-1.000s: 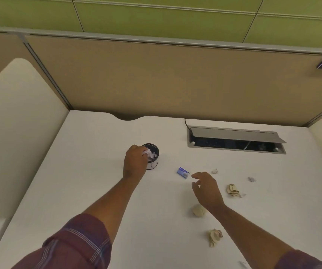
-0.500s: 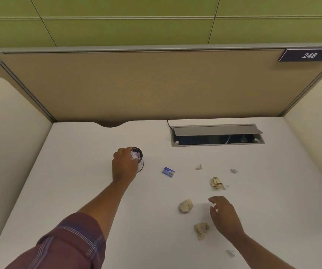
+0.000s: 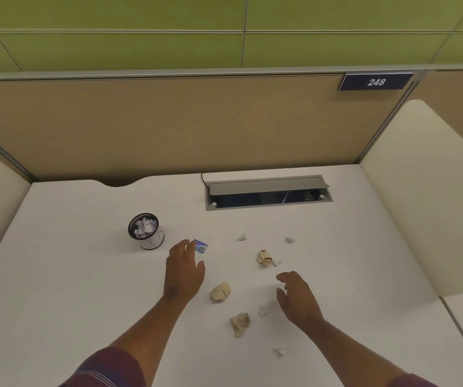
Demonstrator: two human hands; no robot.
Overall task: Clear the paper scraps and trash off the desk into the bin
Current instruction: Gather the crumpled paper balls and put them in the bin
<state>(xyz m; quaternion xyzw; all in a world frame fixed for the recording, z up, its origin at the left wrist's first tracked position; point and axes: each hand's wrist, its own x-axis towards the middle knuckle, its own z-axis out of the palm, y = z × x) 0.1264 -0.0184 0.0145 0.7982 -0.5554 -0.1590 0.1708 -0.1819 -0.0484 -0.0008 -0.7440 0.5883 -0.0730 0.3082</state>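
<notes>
The left hand (image 3: 184,268) is held spread and empty, its fingertips just beside the small blue wrapper (image 3: 201,245), which lies ahead of it, right of the bin (image 3: 146,231). The right hand (image 3: 298,296) is loosely spread, empty, between crumpled paper scraps (image 3: 264,257) on the tabletop (image 3: 71,261). The wrapper is judged nearest the left hand.

- You get soft, even, warm-tinted light from overhead; nothing is dim.
- Shadows on the white desk (image 3: 71,275) are faint, just pale smudges beside each hand and under the small bin (image 3: 146,231).
- No glare anywhere.
- Wide-angle bending curves the partition rail (image 3: 168,75) and the side panels at left and right.
- Focus is slightly soft; the plate (image 3: 376,81) marked 248 stays readable.
</notes>
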